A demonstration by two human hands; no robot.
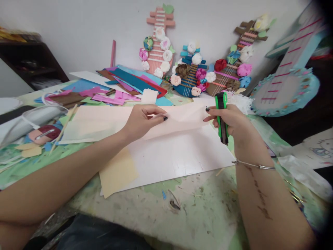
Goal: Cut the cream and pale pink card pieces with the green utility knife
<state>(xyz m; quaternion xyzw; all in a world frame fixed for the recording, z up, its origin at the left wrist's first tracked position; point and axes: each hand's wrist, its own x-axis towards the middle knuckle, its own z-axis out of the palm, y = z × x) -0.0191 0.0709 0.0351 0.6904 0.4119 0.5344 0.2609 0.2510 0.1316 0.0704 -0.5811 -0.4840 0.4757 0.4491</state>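
Across mid-frame, pale pink paper (184,119) is laid left to right, its middle pinched by the left hand (143,121); beside its right end, a green-black cutter (222,129) is gripped in the right hand (234,119).

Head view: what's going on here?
A person has pale pink paper lying partly over a white board on a stained table. The left hand is at the paper; the right hand holds what looks like a green-and-black cutter, its fingers close to the paper's right end. Coloured paper pieces and flower-trimmed, instrument-shaped crafts are behind.
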